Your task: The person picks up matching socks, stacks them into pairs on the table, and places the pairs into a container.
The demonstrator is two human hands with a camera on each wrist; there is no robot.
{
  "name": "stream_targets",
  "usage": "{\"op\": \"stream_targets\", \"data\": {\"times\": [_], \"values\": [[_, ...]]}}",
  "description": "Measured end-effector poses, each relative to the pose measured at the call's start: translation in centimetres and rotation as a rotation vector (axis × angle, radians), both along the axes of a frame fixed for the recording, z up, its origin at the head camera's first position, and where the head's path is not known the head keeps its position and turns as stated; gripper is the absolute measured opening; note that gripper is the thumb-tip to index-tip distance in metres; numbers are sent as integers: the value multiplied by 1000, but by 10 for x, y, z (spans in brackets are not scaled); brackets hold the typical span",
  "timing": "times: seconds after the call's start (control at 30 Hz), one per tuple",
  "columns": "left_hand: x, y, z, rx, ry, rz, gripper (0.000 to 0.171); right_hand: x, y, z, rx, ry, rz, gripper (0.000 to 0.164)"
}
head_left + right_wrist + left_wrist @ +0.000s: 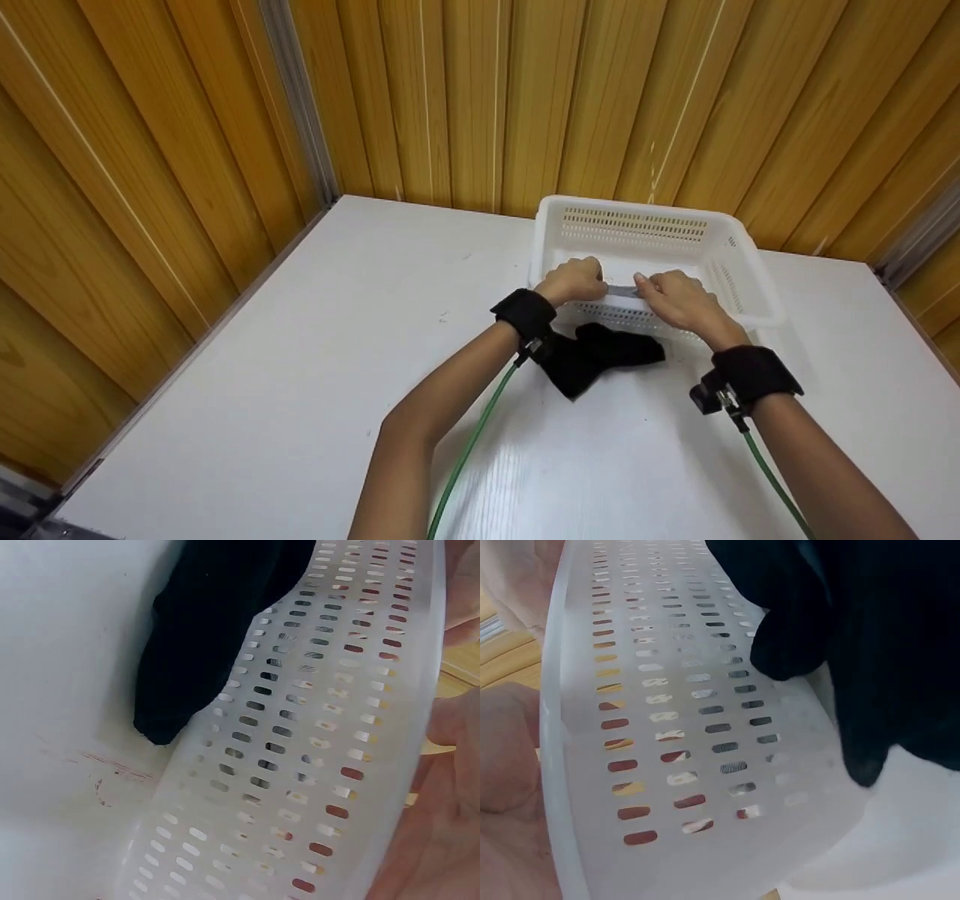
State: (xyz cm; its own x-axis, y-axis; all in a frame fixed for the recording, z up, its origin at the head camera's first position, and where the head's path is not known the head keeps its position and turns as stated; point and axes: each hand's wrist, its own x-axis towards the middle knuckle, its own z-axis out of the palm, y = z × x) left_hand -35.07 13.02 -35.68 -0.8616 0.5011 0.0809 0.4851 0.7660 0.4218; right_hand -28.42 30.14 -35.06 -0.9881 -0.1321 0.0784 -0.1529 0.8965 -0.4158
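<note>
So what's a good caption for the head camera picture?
Left hand and right hand grip grey cloth at a white basket, black cloth in front.

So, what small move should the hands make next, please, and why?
Perhaps lift the small grey cloth over the white perforated plastic basket's near rim: the left hand and right hand hold it between them, and grey fabric shows through the basket's slotted wall.

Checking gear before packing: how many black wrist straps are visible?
2: the left strap, worn just behind the left hand, and the right strap, worn just behind the right hand. No others show.
</note>
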Motion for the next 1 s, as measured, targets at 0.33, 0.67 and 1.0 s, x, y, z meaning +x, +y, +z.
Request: {"op": "stream_targets", "data": {"times": [0.33, 0.67, 1.0], "values": [[33, -31, 8, 406, 362, -523, 18, 68, -15, 1, -244, 454, 116, 30], [61, -21, -32, -132, 334, -538, 32, 125, -9, -20, -303, 448, 123, 38], [60, -10, -40, -77, 439, -333, 6, 133, -6, -30, -333, 428, 128, 39]]}}
